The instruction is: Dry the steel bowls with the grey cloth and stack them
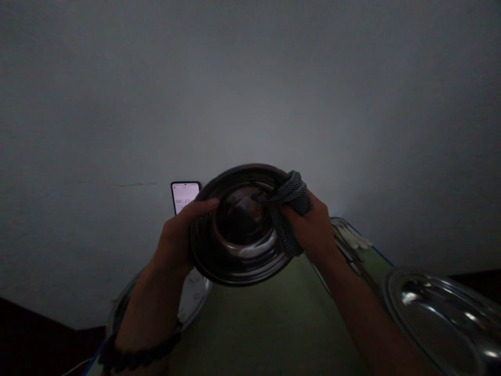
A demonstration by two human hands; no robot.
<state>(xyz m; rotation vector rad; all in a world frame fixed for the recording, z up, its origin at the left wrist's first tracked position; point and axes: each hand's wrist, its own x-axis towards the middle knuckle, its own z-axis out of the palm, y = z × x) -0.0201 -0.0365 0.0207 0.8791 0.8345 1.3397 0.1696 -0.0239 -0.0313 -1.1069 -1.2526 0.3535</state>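
A round, shiny metal dish point(250, 251) with a stepped rim is held up above the table, tilted toward me. My left hand point(178, 237) grips its left edge, thumb over the inside and the other fingers hidden behind. On the opposite side, my right hand point(315, 227) is closed around a grey checked cloth point(289, 193), which lies against the right part of the dish and folds over its rim. Whether the right fingers also grip the dish through the cloth is hidden.
A phone point(185, 193) showing a timer leans against the grey wall point(250, 89). On the green tabletop point(258, 329), an oval metal platter point(438, 324) is at right, with several utensils point(352, 240) behind it. Another plate point(193, 297) sits partly behind my left arm.
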